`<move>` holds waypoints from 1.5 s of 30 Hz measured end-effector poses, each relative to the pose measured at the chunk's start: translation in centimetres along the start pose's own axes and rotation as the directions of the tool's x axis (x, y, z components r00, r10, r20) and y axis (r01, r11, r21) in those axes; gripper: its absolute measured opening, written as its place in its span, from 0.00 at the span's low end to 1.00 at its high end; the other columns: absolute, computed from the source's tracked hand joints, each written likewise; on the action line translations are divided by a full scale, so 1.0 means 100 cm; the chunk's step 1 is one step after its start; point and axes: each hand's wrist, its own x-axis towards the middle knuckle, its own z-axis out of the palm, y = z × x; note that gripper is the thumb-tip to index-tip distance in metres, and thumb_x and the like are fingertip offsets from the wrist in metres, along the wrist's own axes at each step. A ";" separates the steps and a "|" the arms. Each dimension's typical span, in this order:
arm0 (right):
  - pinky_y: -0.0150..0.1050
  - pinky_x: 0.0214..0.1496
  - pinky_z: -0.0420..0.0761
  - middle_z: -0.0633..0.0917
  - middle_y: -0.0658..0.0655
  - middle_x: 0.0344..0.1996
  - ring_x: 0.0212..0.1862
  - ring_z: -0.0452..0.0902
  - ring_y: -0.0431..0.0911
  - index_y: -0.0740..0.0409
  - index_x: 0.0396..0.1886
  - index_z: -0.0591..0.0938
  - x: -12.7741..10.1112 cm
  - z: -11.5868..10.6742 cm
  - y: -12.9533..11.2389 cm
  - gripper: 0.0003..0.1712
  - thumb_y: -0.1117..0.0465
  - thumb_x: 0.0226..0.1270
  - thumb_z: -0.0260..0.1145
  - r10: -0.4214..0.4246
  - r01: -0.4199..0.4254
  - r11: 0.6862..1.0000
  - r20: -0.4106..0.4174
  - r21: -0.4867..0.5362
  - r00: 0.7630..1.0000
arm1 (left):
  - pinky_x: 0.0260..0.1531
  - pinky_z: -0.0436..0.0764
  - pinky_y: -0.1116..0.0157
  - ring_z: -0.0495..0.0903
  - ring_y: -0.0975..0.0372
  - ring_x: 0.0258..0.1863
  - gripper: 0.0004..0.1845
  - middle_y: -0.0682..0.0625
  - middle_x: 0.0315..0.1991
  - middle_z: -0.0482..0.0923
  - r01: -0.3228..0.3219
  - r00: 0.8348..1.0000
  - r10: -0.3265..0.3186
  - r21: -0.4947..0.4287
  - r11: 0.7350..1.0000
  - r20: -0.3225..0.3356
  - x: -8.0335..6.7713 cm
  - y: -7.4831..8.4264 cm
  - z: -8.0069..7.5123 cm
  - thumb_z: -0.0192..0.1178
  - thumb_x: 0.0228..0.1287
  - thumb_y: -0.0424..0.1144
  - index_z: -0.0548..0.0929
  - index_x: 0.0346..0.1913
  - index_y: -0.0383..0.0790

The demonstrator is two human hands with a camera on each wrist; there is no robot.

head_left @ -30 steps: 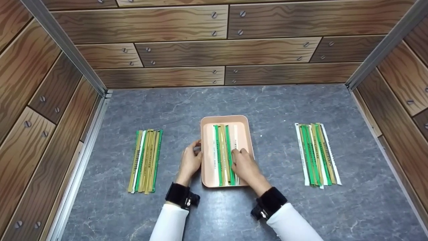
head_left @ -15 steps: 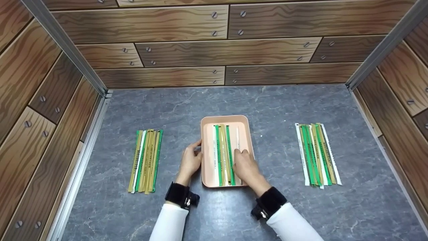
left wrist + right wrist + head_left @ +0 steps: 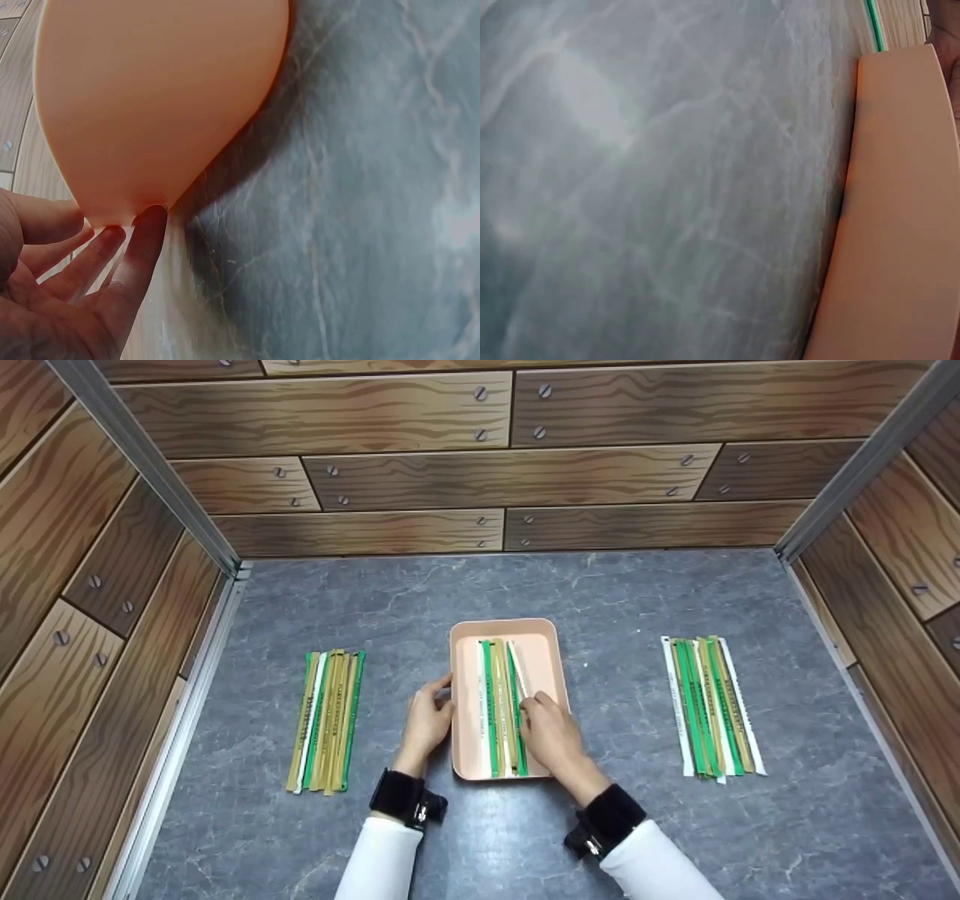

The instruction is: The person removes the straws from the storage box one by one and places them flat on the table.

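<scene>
A shallow pink tray lies in the middle of the table, with several slim wrapped straws in green, gold and white side by side inside it. My left hand grips the tray's left wall; in the left wrist view, thumb and fingertips meet the tray's edge. Inside the tray, my right hand pinches a white wrapped straw. This straw slants, its far end against the green one at the right of the row. My right fingers cover its near part. The right wrist view shows mostly table and the tray's outer wall.
To the left lies a bundle of green, gold and white wrapped straws. Another such bundle lies to the right. Wood-patterned walls enclose the grey marbled table at the back and both sides.
Carried by my right hand, the white straw has swung left from the tray's right part, its far end now at the row of straws. My left hand and the tray have stayed put.
</scene>
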 end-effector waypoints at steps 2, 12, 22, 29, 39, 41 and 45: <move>0.43 0.32 0.82 0.80 0.56 0.33 0.34 0.80 0.51 0.64 0.41 0.86 0.000 -0.003 -0.001 0.10 0.71 0.60 0.65 -0.012 0.013 1.000 -0.039 0.011 0.999 | 0.40 0.83 0.62 0.84 0.50 0.45 0.26 0.36 0.56 0.78 -0.003 1.000 0.003 -0.007 1.000 0.001 0.000 0.000 0.000 0.54 0.60 0.18 0.75 0.63 0.29; 0.37 0.21 0.77 0.83 0.60 0.40 0.26 0.76 0.48 0.60 0.60 0.80 0.000 -0.035 0.007 0.26 0.73 0.60 0.64 0.052 -0.041 0.993 -0.094 0.113 0.994 | 0.41 0.83 0.60 0.84 0.50 0.45 0.26 0.35 0.54 0.79 -0.038 0.999 0.038 0.036 0.999 -0.010 -0.001 -0.002 -0.001 0.55 0.59 0.18 0.76 0.62 0.28; 0.52 0.30 0.81 0.84 0.66 0.42 0.36 0.82 0.59 0.63 0.60 0.79 -0.010 -0.065 0.053 0.28 0.74 0.57 0.63 0.138 -0.123 0.989 -0.190 0.086 0.972 | 0.41 0.83 0.60 0.84 0.50 0.45 0.26 0.35 0.56 0.77 -0.016 1.000 0.016 0.016 1.000 0.006 -0.001 -0.001 -0.001 0.55 0.61 0.19 0.75 0.64 0.29; 0.53 0.29 0.81 0.83 0.70 0.45 0.37 0.82 0.62 0.67 0.62 0.76 -0.024 -0.081 0.095 0.26 0.71 0.62 0.61 0.303 -0.296 0.952 -0.136 0.072 0.943 | 0.42 0.82 0.61 0.83 0.51 0.45 0.26 0.36 0.56 0.78 -0.015 1.000 0.015 0.010 1.000 0.008 -0.001 -0.002 -0.001 0.56 0.61 0.20 0.75 0.64 0.29; 0.58 0.29 0.78 0.83 0.69 0.43 0.39 0.80 0.65 0.66 0.60 0.78 -0.041 -0.102 0.138 0.24 0.69 0.63 0.57 0.411 -0.413 0.910 -0.205 0.036 0.888 | 0.41 0.83 0.61 0.84 0.52 0.44 0.26 0.37 0.55 0.78 -0.022 1.000 0.022 0.036 0.999 0.001 -0.001 -0.001 -0.001 0.56 0.61 0.20 0.76 0.64 0.30; 0.58 0.27 0.77 0.84 0.68 0.42 0.38 0.80 0.65 0.66 0.60 0.78 -0.043 -0.105 0.143 0.24 0.68 0.63 0.57 0.428 -0.433 0.901 -0.217 0.024 0.878 | 0.41 0.83 0.61 0.83 0.52 0.44 0.26 0.37 0.55 0.78 -0.014 1.000 0.014 0.042 0.999 0.001 0.000 -0.001 -0.001 0.56 0.61 0.20 0.76 0.64 0.31; 0.58 0.25 0.75 0.83 0.70 0.42 0.37 0.80 0.67 0.65 0.60 0.78 -0.047 -0.111 0.153 0.24 0.68 0.65 0.56 0.484 -0.492 0.871 -0.207 0.015 0.850 | 0.39 0.83 0.61 0.84 0.54 0.40 0.25 0.38 0.55 0.78 -0.007 1.000 0.007 0.051 0.999 -0.001 0.000 -0.002 -0.001 0.56 0.61 0.21 0.76 0.64 0.31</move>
